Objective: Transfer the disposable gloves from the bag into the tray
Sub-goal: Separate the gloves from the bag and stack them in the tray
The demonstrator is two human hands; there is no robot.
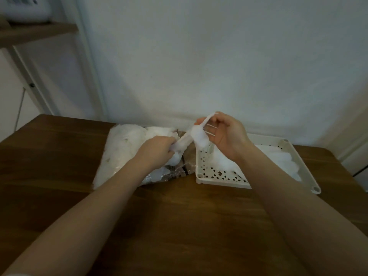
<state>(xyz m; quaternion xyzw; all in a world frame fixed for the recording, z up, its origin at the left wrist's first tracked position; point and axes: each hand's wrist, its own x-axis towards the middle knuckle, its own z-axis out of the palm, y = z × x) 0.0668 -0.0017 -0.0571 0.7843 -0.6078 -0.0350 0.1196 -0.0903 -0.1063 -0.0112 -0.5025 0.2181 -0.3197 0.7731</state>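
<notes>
A clear plastic bag (119,150) stuffed with white disposable gloves lies on the wooden table, left of a cream perforated tray (223,181). A pile of gloves (278,158) lies in the tray. My left hand (157,151) grips the lower end of a stretched glove (194,136) at the bag's open mouth. My right hand (223,134) is raised above the tray's left end and pinches the glove's upper end between thumb and fingers.
The brown wooden table (179,226) runs back to a white wall. A shelf with a white object (25,10) stands at the far left, beside a white cabinet door.
</notes>
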